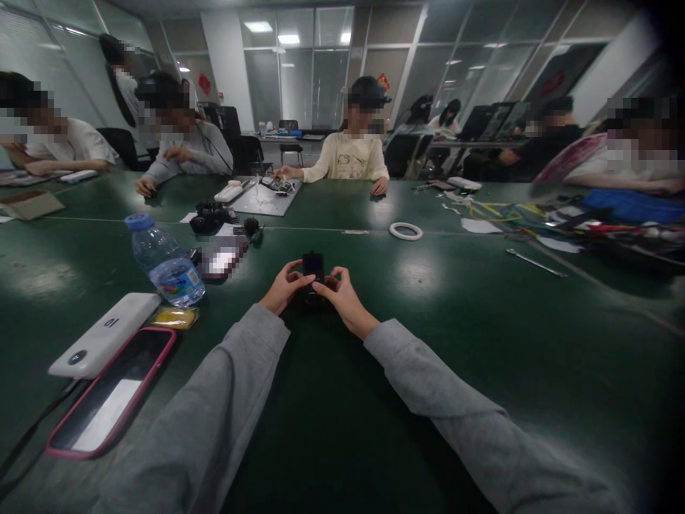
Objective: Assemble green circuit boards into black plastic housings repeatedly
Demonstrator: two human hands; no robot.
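A small black device [313, 265] with a dark screen is held upright between both hands, over the dark green table [342, 400]. My left hand [286, 287] grips its left side, thumb across the front. On the other side, my right hand [345, 298] pinches it, with the thumb on its lower front. The two thumb tips nearly meet on the device. Its back and the fingers behind it are hidden. Grey sleeves cover both forearms.
Left of my arms are a water bottle [168, 268], a white power bank [107, 335], a pink-edged phone [115, 392] and a yellow packet [175, 318]. Ahead lie a white ring [405, 230] and a wrench [536, 263]. Cables [599, 228] pile up right. Several people sit around.
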